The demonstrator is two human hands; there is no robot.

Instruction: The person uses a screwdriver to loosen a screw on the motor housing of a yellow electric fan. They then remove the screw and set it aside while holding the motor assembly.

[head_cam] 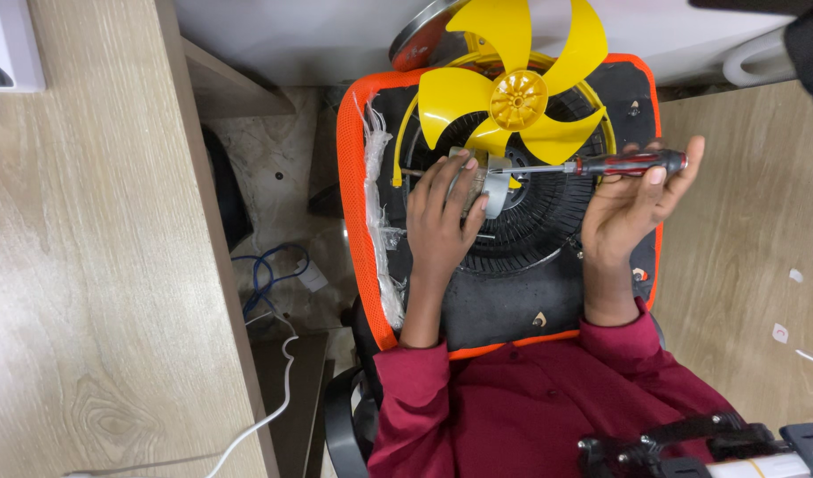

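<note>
The left hand [440,217] lies with its fingers [460,168] curled over a small grey metal motor housing [488,184] at the hub of a round black plastic fan grille [530,221], which rests on an orange-edged black mesh seat [353,177]. The right hand [632,208] has its fingers [659,175] closed round the red-and-black handle of a screwdriver [601,165], whose thin steel shaft runs level to the housing. A yellow plastic five-bladed fan propeller [518,97] sits just above, overlapping a yellow ring.
</note>
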